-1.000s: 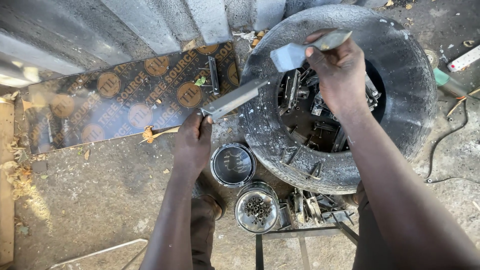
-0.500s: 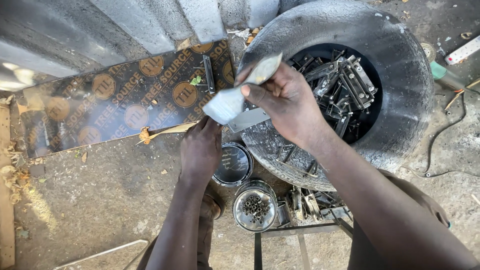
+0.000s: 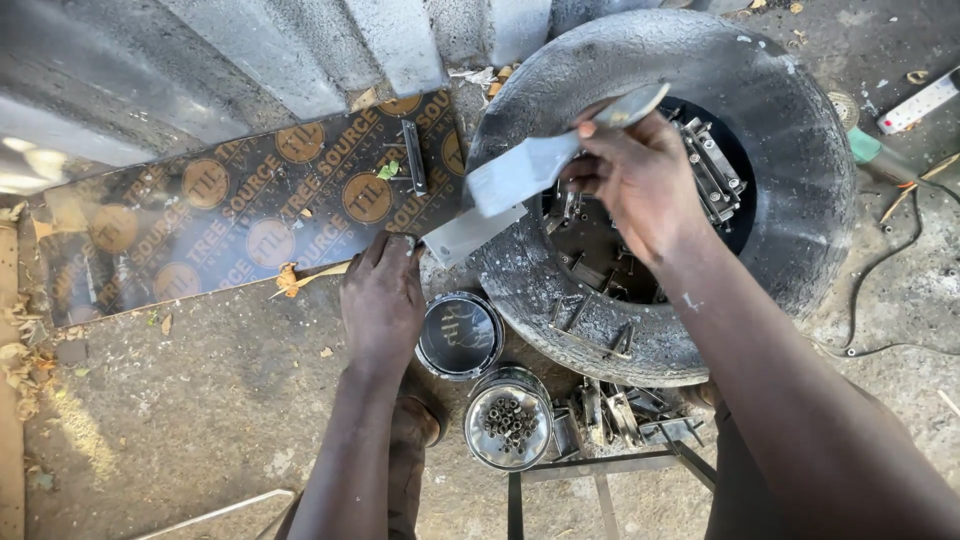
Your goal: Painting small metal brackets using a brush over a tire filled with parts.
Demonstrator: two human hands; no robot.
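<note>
The right hand [image 3: 640,185] is closed around a flat grey metal plate with a rounded handle end [image 3: 545,165], holding it tilted just above the near rim of the big worn black rubber tyre [image 3: 800,150] that lies flat on the ground and is filled with loose metal brackets and hinges [image 3: 705,165]. The left hand [image 3: 382,300] presses down, fingers curled, on the end of a second pale flat metal strip [image 3: 470,232] that juts towards the tyre from the dark printed board [image 3: 230,215] just beyond its knuckles. Just right of the left hand sits an open round tin with a dark inside [image 3: 460,335], and nearer the body a tin full of small metal bolts [image 3: 508,418]. The step in hand looks like matching the held plate to the pinned strip; the next move would call for lowering it squarely while the left hand keeps the strip from shifting.
</note>
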